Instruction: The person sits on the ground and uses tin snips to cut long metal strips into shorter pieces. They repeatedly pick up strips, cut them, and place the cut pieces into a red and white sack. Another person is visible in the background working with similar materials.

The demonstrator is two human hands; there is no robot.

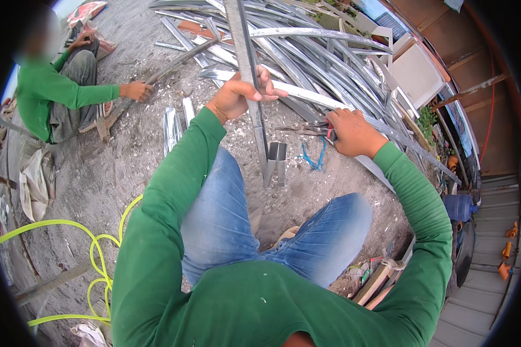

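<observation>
My left hand [240, 97] is closed around a long galvanized metal channel [246, 55], which stands tilted in front of me. The channel's lower end is near the ground between my knees, beside a short bent metal piece [277, 151]; I cannot tell whether the two are joined. In my right hand [356, 133] are tin snips [304, 129] with red on the handles. Their dark blades point left toward the channel, apart from it. A blue plastic string [314, 157] lies on the ground below the snips.
Beyond my hands lies a heap of metal strips [307, 55]. A person in a green sleeve [92, 95] squats at far left, one hand on a long bar [182, 58]. A yellow-green hose [92, 237] coils at left. A blue water jug [458, 207] is at right.
</observation>
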